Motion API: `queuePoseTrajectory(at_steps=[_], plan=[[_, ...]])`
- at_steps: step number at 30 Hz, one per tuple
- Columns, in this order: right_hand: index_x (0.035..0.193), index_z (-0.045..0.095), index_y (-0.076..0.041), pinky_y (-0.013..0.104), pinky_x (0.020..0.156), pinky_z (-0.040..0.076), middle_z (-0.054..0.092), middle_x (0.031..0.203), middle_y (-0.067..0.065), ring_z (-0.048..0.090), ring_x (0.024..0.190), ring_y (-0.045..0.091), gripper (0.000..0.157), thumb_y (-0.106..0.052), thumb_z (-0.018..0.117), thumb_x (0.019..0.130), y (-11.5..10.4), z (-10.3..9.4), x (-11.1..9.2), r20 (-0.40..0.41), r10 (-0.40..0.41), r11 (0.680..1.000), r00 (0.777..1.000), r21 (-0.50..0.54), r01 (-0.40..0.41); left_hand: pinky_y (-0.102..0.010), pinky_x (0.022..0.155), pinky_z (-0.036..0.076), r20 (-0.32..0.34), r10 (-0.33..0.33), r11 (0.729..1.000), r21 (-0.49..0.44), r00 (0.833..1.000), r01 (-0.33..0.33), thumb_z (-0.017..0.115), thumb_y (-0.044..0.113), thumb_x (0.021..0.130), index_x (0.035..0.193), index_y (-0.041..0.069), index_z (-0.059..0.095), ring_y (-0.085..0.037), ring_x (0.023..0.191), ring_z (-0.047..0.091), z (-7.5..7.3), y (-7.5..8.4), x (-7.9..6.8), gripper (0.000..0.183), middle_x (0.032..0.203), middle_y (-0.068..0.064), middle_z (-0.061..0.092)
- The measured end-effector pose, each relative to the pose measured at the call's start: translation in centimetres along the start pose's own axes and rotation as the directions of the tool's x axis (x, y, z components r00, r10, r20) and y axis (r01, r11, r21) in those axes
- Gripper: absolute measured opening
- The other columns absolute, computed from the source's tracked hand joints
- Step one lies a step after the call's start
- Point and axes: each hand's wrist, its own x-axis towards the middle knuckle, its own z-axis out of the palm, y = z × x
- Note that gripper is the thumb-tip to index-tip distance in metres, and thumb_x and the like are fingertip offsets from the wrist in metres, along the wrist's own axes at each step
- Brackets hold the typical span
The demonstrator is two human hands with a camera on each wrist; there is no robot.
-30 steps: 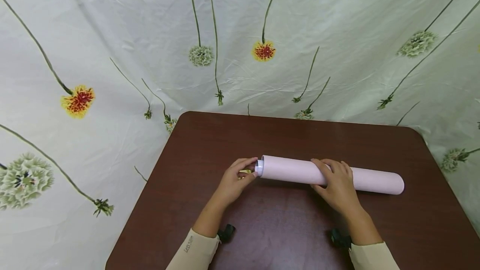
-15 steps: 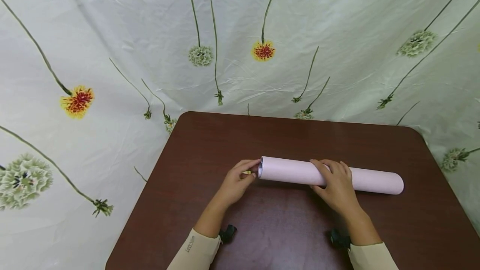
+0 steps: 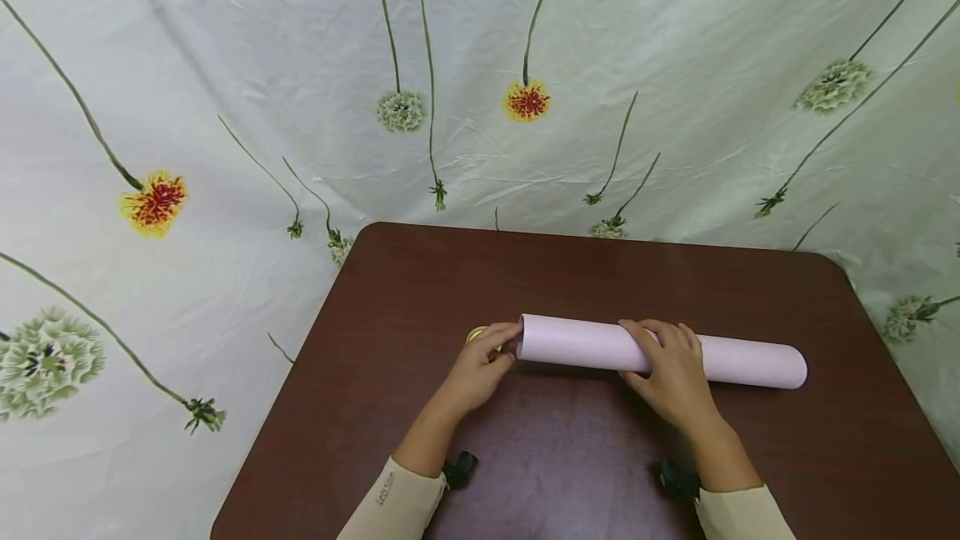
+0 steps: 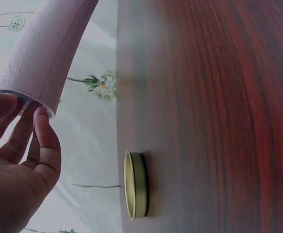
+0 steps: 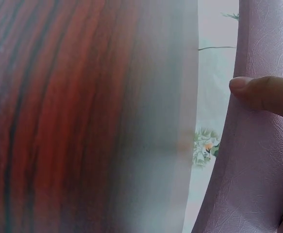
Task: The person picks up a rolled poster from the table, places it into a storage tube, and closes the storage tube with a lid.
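Observation:
A long pale pink tube [image 3: 577, 342] with a creased, leathery-looking surface lies across the view, slightly tilted, right end lower. My right hand [image 3: 671, 373] grips it around the middle; in the right wrist view a thumb [image 5: 262, 94] lies along its side. At the left mouth of the tube, my left hand [image 3: 476, 369] has several fingers reaching into the opening. In the left wrist view those fingers [image 4: 20, 138] touch the rim, and a whitish edge shows just inside. Whatever lies deeper in the tube is hidden.
A shallow round gold-coloured lid [image 4: 139, 185] stands on the dark brown wooden table [image 3: 540, 448], partly behind my left hand in the head view. A white cloth with printed flowers [image 3: 487, 148] hangs behind the table.
The white roll that stuck out of the tube's left mouth has gone inside, pushed rightward by my left hand. More of the gold lid shows now. My right hand keeps its hold.

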Motion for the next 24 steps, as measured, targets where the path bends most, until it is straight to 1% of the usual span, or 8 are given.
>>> queuePoseTrajectory(at_steps=[2, 6, 10, 13, 18, 20, 21, 24], plan=[[0.137, 0.059, -0.02, 0.066, 0.111, 0.024, 0.062, 0.123, 0.016, 0.054, 0.119, 0.039, 0.085, -0.01, 0.096, 0.062, 0.0, 0.0, 0.0, 0.003, 0.0, 1.0, 1.0, 0.002, 0.0, -0.017, 0.077, 0.045, 0.002, -0.01, 1.0, -0.009, 1.0, 0.01, 0.055, -0.006, 0.093, 0.139, 0.0, 0.059, -0.03, 0.11, 0.058, 0.2, 0.1, 0.0, 0.047, 0.139, -0.009, 0.061], [0.138, 0.059, -0.021, 0.066, 0.111, 0.024, 0.062, 0.123, 0.016, 0.054, 0.12, 0.039, 0.085, -0.011, 0.096, 0.062, 0.0, 0.1, 0.0, 0.01, 0.003, 1.0, 1.0, 0.001, -0.003, -0.019, 0.084, 0.047, 0.024, -0.029, 0.999, -0.014, 0.999, 0.029, 0.055, -0.002, 0.096, 0.141, -0.001, 0.057, -0.023, 0.115, 0.057, 0.3, 0.2, 0.0, 0.045, 0.142, -0.009, 0.059], [0.138, 0.059, -0.021, 0.066, 0.112, 0.024, 0.061, 0.124, 0.016, 0.053, 0.12, 0.04, 0.085, -0.011, 0.096, 0.062, -0.1, 0.0, 0.0, 0.012, 0.008, 1.0, 1.0, 0.0, -0.008, -0.02, 0.087, 0.049, 0.033, -0.021, 1.0, 0.013, 0.999, 0.02, 0.055, 0.002, 0.098, 0.141, -0.001, 0.057, -0.021, 0.115, 0.058, 0.1, 0.3, -0.1, 0.043, 0.143, -0.008, 0.059], [0.138, 0.059, -0.021, 0.066, 0.112, 0.023, 0.061, 0.124, 0.016, 0.053, 0.12, 0.04, 0.084, -0.011, 0.096, 0.063, -0.1, 0.0, 0.0, 0.012, 0.01, 1.0, 1.0, 0.001, -0.01, -0.021, 0.086, 0.051, 0.013, -0.012, 0.999, 0.03, 1.0, 0.012, 0.056, 0.001, 0.096, 0.138, 0.003, 0.061, -0.023, 0.114, 0.06, -0.2, 0.4, 0.0, 0.043, 0.139, -0.008, 0.062], [0.137, 0.059, -0.02, 0.065, 0.11, 0.025, 0.062, 0.122, 0.017, 0.054, 0.118, 0.04, 0.084, -0.011, 0.096, 0.062, -0.2, -0.2, 0.2, 0.005, -0.002, 1.0, 1.0, -0.003, 0.002, -0.024, 0.082, 0.052, -0.039, -0.011, 0.999, 0.044, 0.999, 0.013, 0.058, -0.002, 0.093, 0.131, 0.016, 0.068, -0.029, 0.11, 0.064, -1.4, 0.3, 0.2, 0.043, 0.127, -0.008, 0.067], [0.137, 0.059, -0.02, 0.065, 0.109, 0.026, 0.062, 0.122, 0.017, 0.055, 0.117, 0.04, 0.084, -0.012, 0.096, 0.062, -0.1, -0.3, 0.3, -0.001, -0.011, 1.0, 1.0, -0.011, 0.011, -0.025, 0.082, 0.051, -0.051, -0.015, 0.999, 0.047, 0.999, 0.018, 0.059, -0.001, 0.092, 0.129, 0.017, 0.069, -0.032, 0.11, 0.064, -1.9, 0.2, 0.4, 0.042, 0.126, -0.01, 0.067], [0.137, 0.059, -0.019, 0.065, 0.109, 0.026, 0.062, 0.121, 0.017, 0.055, 0.116, 0.04, 0.084, -0.012, 0.096, 0.062, -0.1, -0.3, 0.3, -0.003, -0.015, 1.0, 1.0, -0.014, 0.015, -0.025, 0.082, 0.051, -0.055, -0.017, 0.998, 0.053, 0.998, 0.02, 0.06, -0.001, 0.092, 0.129, 0.015, 0.069, -0.032, 0.111, 0.063, -2.1, 0.2, 0.4, 0.041, 0.126, -0.012, 0.066], [0.136, 0.059, -0.019, 0.066, 0.108, 0.027, 0.062, 0.12, 0.018, 0.056, 0.115, 0.04, 0.084, -0.013, 0.096, 0.061, -0.1, -0.4, 0.5, -0.004, -0.024, 0.999, 1.0, -0.025, 0.024, -0.024, 0.082, 0.05, -0.058, -0.031, 0.994, 0.103, 0.998, 0.036, 0.063, 0.002, 0.09, 0.133, 0.014, 0.066, -0.034, 0.11, 0.062, -2.7, 0.0, 0.7, 0.044, 0.13, -0.014, 0.063]])
